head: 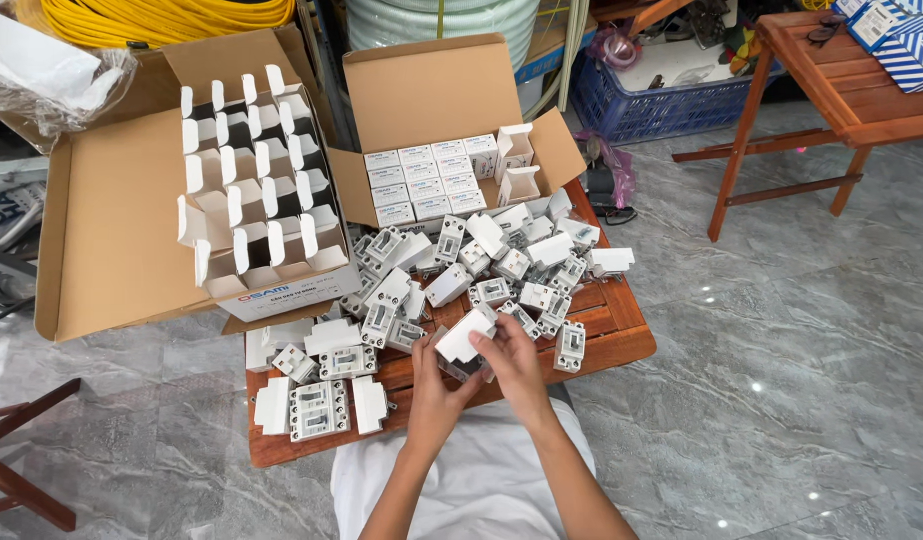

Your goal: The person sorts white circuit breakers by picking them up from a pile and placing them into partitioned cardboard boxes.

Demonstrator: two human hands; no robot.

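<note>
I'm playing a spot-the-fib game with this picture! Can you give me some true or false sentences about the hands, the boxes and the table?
1. Both hands, the left hand and the right hand, hold one small white carton. True.
2. The wooden table has a pile of white and grey electrical devices on it. True.
3. The big cardboard box on the left is full of oranges. False: it holds open small white cartons.
4. The floor is green carpet. False: it is grey marbled tile.
5. A blue plastic crate stands behind the table. True.
</note>
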